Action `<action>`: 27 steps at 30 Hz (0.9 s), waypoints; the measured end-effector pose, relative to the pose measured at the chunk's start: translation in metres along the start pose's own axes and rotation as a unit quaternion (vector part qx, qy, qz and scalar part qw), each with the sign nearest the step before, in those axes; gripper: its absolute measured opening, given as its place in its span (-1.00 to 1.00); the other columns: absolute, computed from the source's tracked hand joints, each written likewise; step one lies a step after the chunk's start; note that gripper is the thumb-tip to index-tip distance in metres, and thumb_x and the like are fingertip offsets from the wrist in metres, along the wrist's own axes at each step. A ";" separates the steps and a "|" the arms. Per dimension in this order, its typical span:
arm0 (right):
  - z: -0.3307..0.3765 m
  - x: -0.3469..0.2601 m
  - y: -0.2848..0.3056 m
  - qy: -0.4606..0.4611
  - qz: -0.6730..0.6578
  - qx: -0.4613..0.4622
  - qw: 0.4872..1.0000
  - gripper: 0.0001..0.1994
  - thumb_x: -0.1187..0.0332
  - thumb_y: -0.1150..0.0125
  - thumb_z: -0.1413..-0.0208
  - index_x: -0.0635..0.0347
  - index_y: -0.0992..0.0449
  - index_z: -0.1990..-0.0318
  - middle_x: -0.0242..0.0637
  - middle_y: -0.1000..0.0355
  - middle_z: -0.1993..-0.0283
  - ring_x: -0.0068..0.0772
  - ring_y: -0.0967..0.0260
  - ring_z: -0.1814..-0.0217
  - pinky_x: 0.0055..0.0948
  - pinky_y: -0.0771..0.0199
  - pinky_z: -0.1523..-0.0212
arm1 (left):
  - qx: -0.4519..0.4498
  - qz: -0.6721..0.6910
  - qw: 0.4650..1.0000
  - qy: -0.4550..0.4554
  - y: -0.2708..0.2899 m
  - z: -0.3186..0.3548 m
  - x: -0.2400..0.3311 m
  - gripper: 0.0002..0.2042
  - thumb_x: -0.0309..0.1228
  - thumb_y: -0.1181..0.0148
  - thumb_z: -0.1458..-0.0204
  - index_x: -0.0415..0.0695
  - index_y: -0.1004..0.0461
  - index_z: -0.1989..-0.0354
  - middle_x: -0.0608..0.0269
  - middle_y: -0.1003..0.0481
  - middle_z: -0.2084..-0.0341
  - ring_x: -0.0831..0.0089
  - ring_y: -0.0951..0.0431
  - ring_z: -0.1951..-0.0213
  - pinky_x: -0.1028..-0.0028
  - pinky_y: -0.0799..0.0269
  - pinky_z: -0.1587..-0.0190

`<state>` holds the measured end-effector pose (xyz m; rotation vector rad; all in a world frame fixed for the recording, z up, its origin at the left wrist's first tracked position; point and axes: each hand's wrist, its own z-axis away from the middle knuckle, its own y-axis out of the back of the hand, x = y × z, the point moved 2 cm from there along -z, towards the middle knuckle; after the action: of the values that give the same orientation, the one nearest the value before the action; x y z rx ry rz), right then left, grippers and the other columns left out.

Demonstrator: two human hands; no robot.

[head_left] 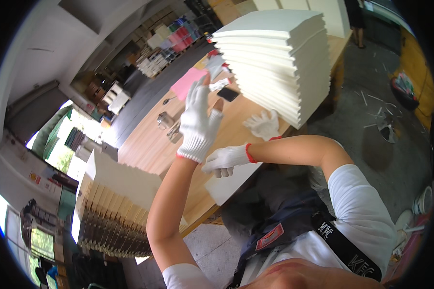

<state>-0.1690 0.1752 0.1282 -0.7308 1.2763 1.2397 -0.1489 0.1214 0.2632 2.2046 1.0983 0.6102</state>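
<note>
The left hand (199, 123) is standing raised above the tabletop (142, 147), its grip spread: the fingers are pointing up and the thumb is standing apart. It is wearing a white knit glove (195, 140) with a red cuff edge; the tips of the thumb and one finger are showing bare. The right hand (228, 159), in a matching glove, is lying just beside the left wrist. Its fingers are curling downward; whether its grip is pinching anything cannot be told.

Below the right hand, a white sheet (228, 188) is lying at the near edge of the tabletop. A loose glove (263, 126) is resting beyond the right forearm, near the foot of a tall white stack (275, 60). Farther out, a dark phone (227, 94), a metal cup (165, 120) and a pink sheet (189, 83) are lying or standing on the tabletop. A second stack (113, 212) is standing to the left. White scraps (371, 98) are littering the floor (357, 123) at right.
</note>
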 end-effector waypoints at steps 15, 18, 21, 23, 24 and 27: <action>0.098 0.071 0.057 0.017 0.007 0.114 0.993 -0.51 -0.07 0.03 -0.32 0.22 -0.49 0.02 -0.28 -0.48 0.33 -0.51 -0.42 0.43 -0.57 -0.46 0.34 | -0.085 -0.044 0.987 -0.131 -0.106 -0.152 0.046 -0.67 -0.40 -0.07 -0.03 0.05 -0.55 0.00 0.19 -0.53 0.08 0.12 -0.47 -0.02 0.23 -0.43 -0.05; 0.098 0.084 0.065 0.007 0.075 0.146 0.986 -0.53 -0.14 0.04 -0.28 0.05 -0.54 0.06 -0.35 -0.50 0.32 -0.52 -0.37 0.28 -0.39 -0.33 0.18 | -0.061 -0.070 0.979 -0.181 -0.112 -0.158 0.038 -0.67 -0.38 -0.09 0.00 0.08 -0.57 0.04 0.29 -0.51 0.06 0.13 -0.46 -0.01 0.25 -0.44 -0.03; 0.102 0.093 0.072 -0.010 0.137 0.169 0.976 -0.53 -0.27 0.04 -0.19 -0.21 -0.61 0.12 -0.44 -0.51 0.28 -0.54 -0.27 0.05 -0.10 -0.12 -0.07 | -0.090 -0.094 0.973 -0.188 -0.115 -0.166 0.030 -0.69 -0.34 -0.06 -0.02 0.07 -0.56 0.05 0.29 -0.47 0.01 0.14 -0.43 -0.05 0.25 -0.44 -0.04; 0.106 0.097 0.072 -0.008 0.065 0.148 0.987 -0.54 -0.22 0.03 -0.22 -0.12 -0.59 0.11 -0.41 -0.51 0.29 -0.53 -0.30 0.11 -0.18 -0.19 0.02 | -0.123 -0.084 0.979 -0.138 -0.116 -0.172 0.024 -0.72 -0.29 -0.02 -0.08 0.06 -0.55 0.05 0.25 -0.45 -0.03 0.13 -0.41 -0.09 0.25 -0.39 -0.11; 0.109 0.101 0.067 0.000 -0.028 0.118 0.993 -0.55 -0.13 0.01 -0.27 0.05 -0.55 0.07 -0.34 -0.50 0.31 -0.50 -0.37 0.25 -0.35 -0.33 0.21 | -0.130 -0.075 0.982 -0.117 -0.118 -0.178 0.020 -0.72 -0.28 -0.01 -0.10 0.06 -0.55 0.05 0.24 -0.45 -0.03 0.12 -0.40 -0.09 0.25 -0.37 -0.12; 0.114 0.119 0.064 0.037 -0.149 0.115 0.981 -0.58 -0.04 -0.08 -0.25 0.17 -0.54 0.13 -0.31 -0.48 0.43 -0.50 -0.38 0.55 -0.51 -0.41 0.54 | -0.204 -0.035 0.978 0.013 -0.124 -0.207 0.032 -0.64 -0.28 0.04 -0.16 0.04 -0.48 -0.11 0.21 -0.49 -0.06 0.19 -0.46 -0.02 0.29 -0.32 -0.15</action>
<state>-0.2143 0.3287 0.0537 -0.7721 1.2917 0.8146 -0.3285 0.2705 0.3312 1.8027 0.9599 0.7589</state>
